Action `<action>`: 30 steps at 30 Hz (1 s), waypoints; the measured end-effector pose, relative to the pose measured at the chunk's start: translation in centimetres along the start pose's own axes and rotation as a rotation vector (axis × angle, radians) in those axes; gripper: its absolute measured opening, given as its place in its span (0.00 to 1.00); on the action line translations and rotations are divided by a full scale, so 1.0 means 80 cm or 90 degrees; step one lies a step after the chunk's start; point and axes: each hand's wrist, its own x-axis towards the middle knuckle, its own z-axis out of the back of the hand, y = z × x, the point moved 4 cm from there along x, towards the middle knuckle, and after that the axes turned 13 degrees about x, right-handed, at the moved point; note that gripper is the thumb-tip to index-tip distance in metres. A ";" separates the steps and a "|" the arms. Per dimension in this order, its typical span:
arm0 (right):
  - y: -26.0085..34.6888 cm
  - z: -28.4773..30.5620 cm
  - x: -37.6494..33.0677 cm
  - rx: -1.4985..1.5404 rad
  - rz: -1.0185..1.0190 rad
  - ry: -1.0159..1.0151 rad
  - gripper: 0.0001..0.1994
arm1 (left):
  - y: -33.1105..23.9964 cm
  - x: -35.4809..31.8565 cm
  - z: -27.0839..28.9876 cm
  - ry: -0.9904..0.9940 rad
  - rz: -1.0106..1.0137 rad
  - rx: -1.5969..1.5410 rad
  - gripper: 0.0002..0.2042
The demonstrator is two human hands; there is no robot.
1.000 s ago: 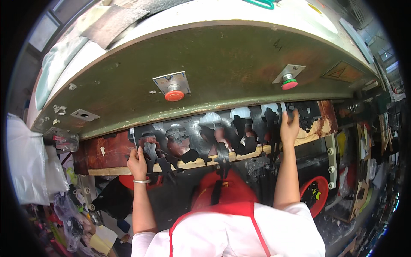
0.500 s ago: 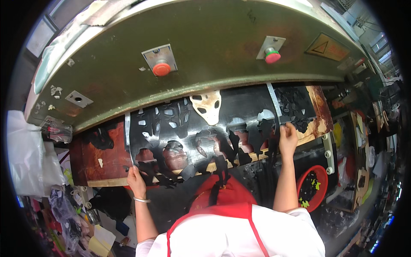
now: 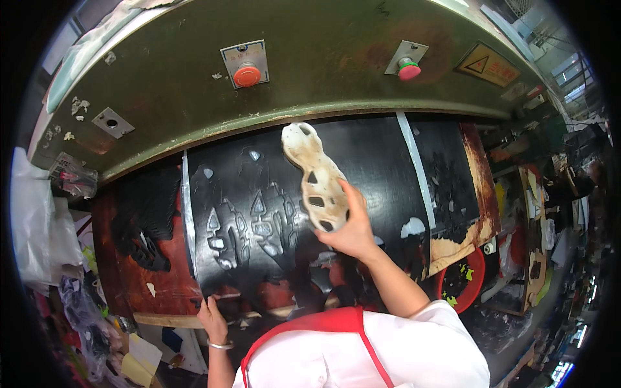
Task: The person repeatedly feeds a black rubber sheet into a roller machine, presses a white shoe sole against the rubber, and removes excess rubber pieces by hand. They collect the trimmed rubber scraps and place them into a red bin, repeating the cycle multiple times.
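A cream-coloured, sole-shaped die [image 3: 328, 178] with several holes lies on a wide black sheet [image 3: 388, 171]. My right hand [image 3: 352, 226] is closed around the near end of this die, thumb and fingers on its two sides. At the sheet's near left corner, my left hand [image 3: 212, 317] pinches the edge; a bracelet is on that wrist. Sole-shaped cuts with open holes [image 3: 255, 226] mark the sheet left of the die, and its near edge is ragged with cut-outs.
A green machine beam [image 3: 323, 71] spans the far side, carrying a red button [image 3: 247, 75] and a pink-and-green button [image 3: 408, 70]. Black scraps [image 3: 147, 251] lie on the reddish board [image 3: 123, 284] at left. A red tub [image 3: 474, 284] of scraps stands at lower right.
My right hand has left the sheet's right edge and taken hold of the die. The sheet has come nearer to me, and my left hand has moved nearer with its corner.
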 end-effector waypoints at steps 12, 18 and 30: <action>0.019 0.106 -0.059 0.421 -0.019 -0.105 0.43 | 0.050 -0.049 0.014 0.025 -0.059 0.105 0.13; 0.017 0.132 -0.065 0.211 0.038 -0.066 0.42 | 0.047 -0.037 0.006 0.029 -0.057 0.076 0.14; -0.034 0.076 0.035 -0.206 0.129 -0.043 0.43 | 0.004 0.024 -0.009 -0.018 -0.109 0.166 0.14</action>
